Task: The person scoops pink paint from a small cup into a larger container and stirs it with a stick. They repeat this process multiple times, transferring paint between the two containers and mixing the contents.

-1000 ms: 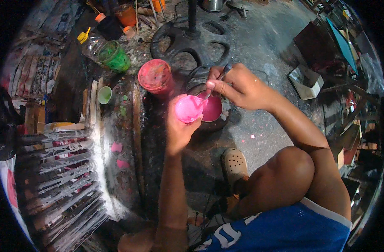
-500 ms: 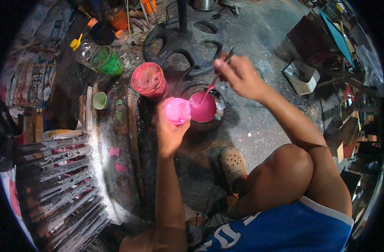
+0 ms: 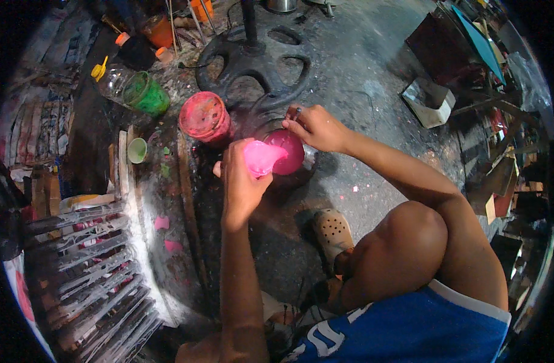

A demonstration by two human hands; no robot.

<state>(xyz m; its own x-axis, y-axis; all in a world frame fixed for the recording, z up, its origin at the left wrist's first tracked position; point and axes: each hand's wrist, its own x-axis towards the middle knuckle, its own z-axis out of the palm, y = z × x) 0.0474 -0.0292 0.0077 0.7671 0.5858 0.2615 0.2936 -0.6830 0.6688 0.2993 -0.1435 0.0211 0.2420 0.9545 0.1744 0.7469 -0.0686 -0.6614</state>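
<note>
Just beside the red tub [image 3: 205, 116], the person's left hand [image 3: 237, 192] curls around a tilted cup [image 3: 253, 155], its pink liquid running into a round pot [image 3: 303, 160], while the right hand [image 3: 318, 127] pinches a thin stick [image 3: 298, 111] at the pot's edge.

Cup [image 3: 259, 160] L of pot [image 3: 297, 156]; tub [image 3: 205, 116] farther L; stand [image 3: 251, 49] behind; box [image 3: 435, 109] far R

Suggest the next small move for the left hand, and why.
I'd probably tip the cup slightly further with the left hand: it leans toward the round container, pink liquid appears to run over its lip into that, and more pink shows inside the cup. The right hand sits by the container's edge, seemingly clear of the stream.
</note>
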